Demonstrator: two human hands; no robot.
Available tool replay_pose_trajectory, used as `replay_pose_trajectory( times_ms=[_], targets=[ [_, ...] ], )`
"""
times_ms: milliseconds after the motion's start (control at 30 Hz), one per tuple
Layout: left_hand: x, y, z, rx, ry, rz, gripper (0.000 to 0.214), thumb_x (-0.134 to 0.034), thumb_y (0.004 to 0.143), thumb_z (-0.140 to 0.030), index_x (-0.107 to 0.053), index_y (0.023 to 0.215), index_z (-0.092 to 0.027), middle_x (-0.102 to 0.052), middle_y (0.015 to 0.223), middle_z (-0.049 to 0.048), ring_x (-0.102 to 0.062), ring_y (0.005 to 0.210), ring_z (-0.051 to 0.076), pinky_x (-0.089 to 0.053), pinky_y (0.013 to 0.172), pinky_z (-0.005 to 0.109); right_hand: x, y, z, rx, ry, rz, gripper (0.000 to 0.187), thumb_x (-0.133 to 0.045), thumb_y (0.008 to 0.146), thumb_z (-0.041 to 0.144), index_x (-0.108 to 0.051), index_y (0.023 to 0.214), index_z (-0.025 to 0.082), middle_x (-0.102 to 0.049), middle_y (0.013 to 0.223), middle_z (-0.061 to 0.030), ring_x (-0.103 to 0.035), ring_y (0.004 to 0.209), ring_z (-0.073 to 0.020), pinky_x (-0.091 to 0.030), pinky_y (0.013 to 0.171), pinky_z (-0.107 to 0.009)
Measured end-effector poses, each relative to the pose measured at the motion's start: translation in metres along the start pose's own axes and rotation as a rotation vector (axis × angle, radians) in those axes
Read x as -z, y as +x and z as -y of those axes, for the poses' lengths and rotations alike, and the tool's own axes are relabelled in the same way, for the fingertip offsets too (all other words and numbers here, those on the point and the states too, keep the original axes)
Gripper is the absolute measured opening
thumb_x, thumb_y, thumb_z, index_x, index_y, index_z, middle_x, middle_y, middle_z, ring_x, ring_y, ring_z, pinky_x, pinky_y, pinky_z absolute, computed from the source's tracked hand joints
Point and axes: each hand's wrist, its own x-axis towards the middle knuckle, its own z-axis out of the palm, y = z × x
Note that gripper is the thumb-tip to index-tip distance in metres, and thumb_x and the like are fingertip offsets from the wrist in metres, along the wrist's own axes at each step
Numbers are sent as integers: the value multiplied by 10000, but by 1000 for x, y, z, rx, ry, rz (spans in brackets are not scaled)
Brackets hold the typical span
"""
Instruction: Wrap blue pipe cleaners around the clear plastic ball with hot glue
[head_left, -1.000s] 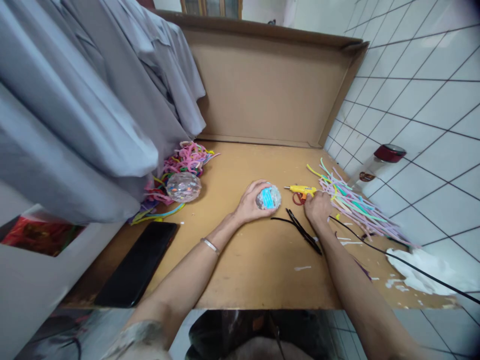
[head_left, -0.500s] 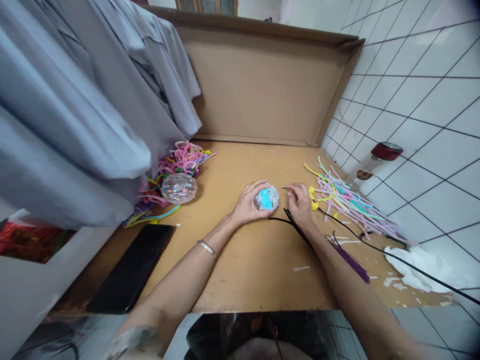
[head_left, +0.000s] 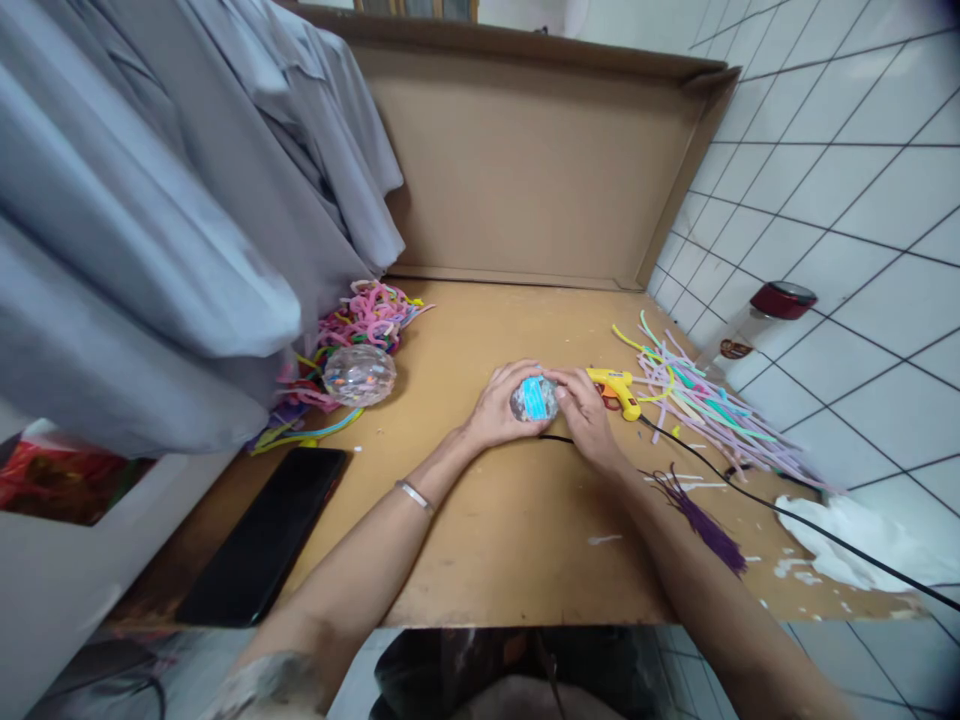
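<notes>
Clear, faceted-looking ball with a bright blue patch on it sits right around the centre of the frame, low over the brown tabletop. The left hand is wrapped around its left side, fingers curved over the top and closed only as far as the ball lets them, so that's a proper hold. The right hand is half curled, with fingertips up against the ball's right edge; can't tell if they're actually gripping or just touching.

Just right of those knuckles there's a yellow glue gun lying on the table, its black cord running off to the right edge of the frame. A bit of black strip pokes out between the wrists. Pastel fuzzy stems are piled at centre right, and a purple tassel lies lower right, near the right forearm. Over at centre left, another clear ball sits by a pink tangle, with a black phone at lower left.
</notes>
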Motion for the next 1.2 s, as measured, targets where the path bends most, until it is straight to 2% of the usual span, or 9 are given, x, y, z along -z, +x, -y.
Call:
replay_pose_trajectory(
  times_ms=[267,767,1200],
  targets=[
    [-2,-1,1,-28,22,-10,657,-777,648,-345,-549,1249,-213,-600,1301,127,-559,1229,294,-445,1056,480,0,0,1,2,5,-6,287,-416,977,358,-657,1099,262,-635,1093,-63,-570,1088,-225,-450,978,-417],
    [0,1,-1,1,44,45,646,-775,643,-343,-550,1237,-232,-601,1304,112,-562,1229,296,-441,1062,491,2,1,8,1,-103,36,303,-381,984,360,-650,1084,264,-623,1076,-68,-566,1062,-238,-438,974,-451],
    [3,2,-4,43,50,42,649,-784,624,-347,-509,1198,-226,-624,1285,110,-597,1196,289,-461,1029,464,2,0,5,23,-121,40,289,-382,988,357,-637,1085,262,-612,1079,-69,-563,1065,-234,-444,954,-445]
  ],
)
